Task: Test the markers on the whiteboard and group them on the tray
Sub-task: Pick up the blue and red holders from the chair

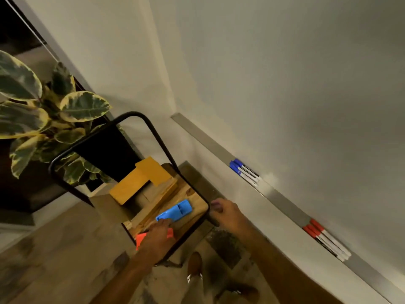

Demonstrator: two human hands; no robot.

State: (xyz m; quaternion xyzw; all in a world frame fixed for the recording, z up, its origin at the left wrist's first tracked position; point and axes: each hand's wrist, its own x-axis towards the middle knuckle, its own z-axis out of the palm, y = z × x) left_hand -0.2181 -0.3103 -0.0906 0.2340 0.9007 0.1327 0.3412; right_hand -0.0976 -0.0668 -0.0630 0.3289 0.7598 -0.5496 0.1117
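The whiteboard (285,84) fills the right side, with a metal tray ledge (282,201) along its lower edge. Several blue-capped markers (244,172) lie grouped on the ledge, and several red-capped markers (326,240) lie grouped further along it. My left hand (157,235) lies over a red-orange object (140,238) on a small wooden table, its fingertips touching a blue plastic block (175,210). My right hand (225,212) is at the table's black frame corner (207,207) with fingers curled; whether it grips the frame is unclear.
The wooden table (192,195) with a black tube frame also carries yellow-brown wooden pieces (140,181). A large variegated plant (43,110) in a black pot (109,150) stands to the left. My shoes (195,266) are on the patterned floor below.
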